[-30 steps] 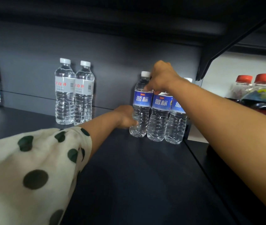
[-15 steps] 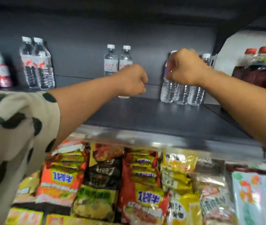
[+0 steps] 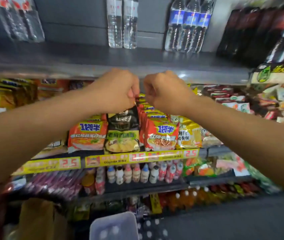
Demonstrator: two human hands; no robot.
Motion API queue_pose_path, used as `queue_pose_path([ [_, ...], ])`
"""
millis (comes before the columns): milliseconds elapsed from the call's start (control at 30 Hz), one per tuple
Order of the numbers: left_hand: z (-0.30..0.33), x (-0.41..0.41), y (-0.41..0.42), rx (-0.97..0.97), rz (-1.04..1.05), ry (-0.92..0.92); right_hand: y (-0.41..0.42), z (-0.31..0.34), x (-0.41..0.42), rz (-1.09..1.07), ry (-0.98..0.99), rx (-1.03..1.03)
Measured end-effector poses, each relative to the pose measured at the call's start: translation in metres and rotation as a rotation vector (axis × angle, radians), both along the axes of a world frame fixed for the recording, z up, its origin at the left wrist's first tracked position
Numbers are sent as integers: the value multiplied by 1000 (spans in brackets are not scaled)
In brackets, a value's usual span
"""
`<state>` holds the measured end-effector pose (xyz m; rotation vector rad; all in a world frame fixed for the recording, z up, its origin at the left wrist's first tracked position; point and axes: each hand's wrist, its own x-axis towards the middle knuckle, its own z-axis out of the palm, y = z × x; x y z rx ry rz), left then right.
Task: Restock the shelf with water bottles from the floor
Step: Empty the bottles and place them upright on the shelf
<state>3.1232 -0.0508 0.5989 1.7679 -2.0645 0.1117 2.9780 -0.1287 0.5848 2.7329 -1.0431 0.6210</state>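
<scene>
Below the left hand (image 3: pixel 115 91), orange noodle packets (image 3: pixel 87 134) read "1袋半"; lower, the yellow price strip (image 3: pixel 137 157) showed "2.5".

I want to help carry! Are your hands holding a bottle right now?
No. The left hand and right hand are curled and hold nothing; the bottles stand on the shelf.

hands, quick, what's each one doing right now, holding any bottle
Left hand: fingers curled into a fist, no bottle in it.
Right hand: fingers curled into a fist, no bottle in it.
</scene>
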Motion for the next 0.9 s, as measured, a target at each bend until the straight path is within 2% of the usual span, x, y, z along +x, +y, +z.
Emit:
queue_pose_path([
  [133, -87, 5, 12, 132, -32, -86, 11, -79, 7, 25, 22, 90],
  [233, -168, 9, 16, 364, -40, -60, 18, -163, 11, 39, 100, 250],
  [400, -332, 11, 28, 683, -35, 5, 36, -347, 11, 12, 310, 553],
  [467, -395, 13, 36, 790, 23, 49, 47, -419, 11, 16, 396, 647],
  [600, -513, 12, 63, 944, 128, 100, 83, -555, 12, -24, 623, 965],
  [633, -540, 12, 71, 987, 141, 113, 94, -583, 14, -22, 669, 982],
  [700, -589, 15, 86, 1067, 149, 159, 112, -638, 16, 2, 682, 878],
  [767, -626, 17, 100, 1125, 151, 231, 125, -685, 20, 7, 805, 828],
  [800, -641, 18, 105, 1133, 150, 246, 128, -705, 22, -23, 820, 851],
  [900, -673, 18, 116, 1134, 150, 273, 126, -759, 23, -10, 701, 763],
])
